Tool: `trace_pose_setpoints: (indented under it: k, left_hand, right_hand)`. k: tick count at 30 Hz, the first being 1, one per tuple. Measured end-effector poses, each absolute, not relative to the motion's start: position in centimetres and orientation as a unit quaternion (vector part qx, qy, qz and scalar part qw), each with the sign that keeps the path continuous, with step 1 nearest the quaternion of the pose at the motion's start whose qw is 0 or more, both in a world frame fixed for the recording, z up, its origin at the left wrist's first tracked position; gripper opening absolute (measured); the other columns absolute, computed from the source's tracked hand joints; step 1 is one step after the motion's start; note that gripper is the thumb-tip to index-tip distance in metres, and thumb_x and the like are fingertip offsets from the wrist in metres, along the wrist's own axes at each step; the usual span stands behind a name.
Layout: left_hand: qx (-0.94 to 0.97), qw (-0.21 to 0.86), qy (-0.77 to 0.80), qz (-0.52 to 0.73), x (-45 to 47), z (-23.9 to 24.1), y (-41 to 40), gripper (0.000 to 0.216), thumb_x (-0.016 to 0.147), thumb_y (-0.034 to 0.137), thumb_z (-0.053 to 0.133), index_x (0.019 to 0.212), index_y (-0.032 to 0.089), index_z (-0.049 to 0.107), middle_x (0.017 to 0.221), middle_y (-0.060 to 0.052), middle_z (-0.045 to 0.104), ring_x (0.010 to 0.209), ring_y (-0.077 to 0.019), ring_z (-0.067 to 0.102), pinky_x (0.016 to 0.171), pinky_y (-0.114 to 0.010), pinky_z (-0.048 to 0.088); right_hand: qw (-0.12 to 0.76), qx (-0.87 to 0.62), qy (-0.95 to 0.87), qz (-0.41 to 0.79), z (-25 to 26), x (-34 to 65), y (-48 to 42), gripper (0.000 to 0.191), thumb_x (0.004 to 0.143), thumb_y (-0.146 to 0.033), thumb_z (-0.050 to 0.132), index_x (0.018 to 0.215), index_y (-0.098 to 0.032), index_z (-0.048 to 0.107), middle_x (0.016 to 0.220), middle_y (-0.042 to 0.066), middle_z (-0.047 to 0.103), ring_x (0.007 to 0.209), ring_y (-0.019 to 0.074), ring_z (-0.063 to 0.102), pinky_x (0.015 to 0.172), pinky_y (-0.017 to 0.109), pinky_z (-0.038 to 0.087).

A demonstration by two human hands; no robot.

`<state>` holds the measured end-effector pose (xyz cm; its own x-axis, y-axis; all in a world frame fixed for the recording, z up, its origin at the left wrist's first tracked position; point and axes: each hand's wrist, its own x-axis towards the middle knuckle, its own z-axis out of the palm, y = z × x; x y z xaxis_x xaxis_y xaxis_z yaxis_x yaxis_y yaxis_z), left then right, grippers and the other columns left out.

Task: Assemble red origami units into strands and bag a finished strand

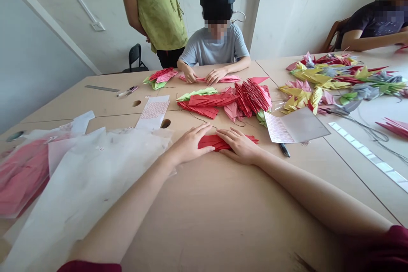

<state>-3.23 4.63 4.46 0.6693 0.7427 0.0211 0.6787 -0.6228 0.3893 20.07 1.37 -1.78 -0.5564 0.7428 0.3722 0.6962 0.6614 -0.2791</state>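
Note:
A flat bundle of red folded paper (210, 142) lies on the table in front of me. My left hand (190, 143) is at its left end, thumb along the near side and fingers stretched along the far side. Across the bundle's right part lies my right hand (240, 146), palm down with its fingers stretched out flat. Both hands touch the paper, and they partly cover it. Just beyond are more red folded paper pieces (212, 101), a thick fanned red bundle (253, 97) and some light green folded paper (199, 93).
Translucent plastic bags (105, 170) spread over the left side, one with red paper (22, 174) inside. Printed sheets (154, 110) and a pen (284, 149) lie nearby. Colourful folded paper (318, 76) is heaped at right. A person (216, 46) opposite handles pink paper (231, 79).

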Motion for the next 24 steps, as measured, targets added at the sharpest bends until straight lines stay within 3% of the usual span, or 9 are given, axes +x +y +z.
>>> trace_pose_setpoints:
  k: [3,8,12,18,24]
  left_hand:
    - [0.886,0.192,0.404,0.124,-4.0,3.3,6.4,0.075,0.079,0.051,0.068,0.145,0.026,0.040,0.153,-0.005,0.039,0.140,-0.0248,0.039,0.115,-0.038,0.034]
    - [0.874,0.227,0.384,0.192,-4.7,0.6,7.5,0.058,0.084,0.042,0.065,0.137,0.026,0.051,0.144,-0.003,0.051,0.134,-0.0206,0.047,0.114,-0.035,0.037]
    - [0.871,0.232,0.379,0.207,-4.9,0.0,7.6,0.056,0.084,0.045,0.065,0.135,0.026,0.054,0.141,-0.004,0.054,0.130,-0.0216,0.050,0.113,-0.038,0.039]
    - [0.867,0.239,0.379,0.218,-5.0,-0.4,8.1,0.054,0.083,0.050,0.065,0.130,0.024,0.059,0.134,-0.005,0.060,0.124,-0.0221,0.055,0.110,-0.039,0.042]
    - [0.875,0.233,0.367,0.214,-5.3,-0.2,8.2,0.056,0.079,0.052,0.069,0.126,0.022,0.061,0.129,-0.006,0.064,0.120,-0.0215,0.058,0.107,-0.036,0.044]
  right_hand:
    - [0.228,-0.427,-0.874,0.037,-1.9,20.2,1.6,0.054,0.101,-0.038,0.036,0.150,-0.019,0.031,0.150,0.011,0.042,0.136,0.0274,0.041,0.116,0.054,0.027]
    - [0.211,-0.398,-0.891,0.059,-2.1,20.8,2.6,0.050,0.103,-0.032,0.030,0.151,-0.020,0.028,0.150,0.010,0.042,0.139,0.0232,0.039,0.117,0.048,0.029]
    - [0.212,-0.341,-0.912,0.087,-2.2,21.2,3.5,0.049,0.103,-0.032,0.032,0.151,-0.021,0.030,0.151,0.007,0.040,0.140,0.0209,0.037,0.117,0.044,0.031]
    - [0.200,-0.314,-0.921,0.112,-2.3,21.3,4.2,0.052,0.102,-0.028,0.031,0.153,-0.025,0.021,0.154,0.004,0.035,0.143,0.0195,0.033,0.118,0.047,0.027]
    - [0.192,-0.294,-0.927,0.131,-2.0,21.2,4.5,0.050,0.102,-0.027,0.031,0.152,-0.025,0.025,0.154,0.004,0.035,0.144,0.0195,0.030,0.118,0.046,0.026]
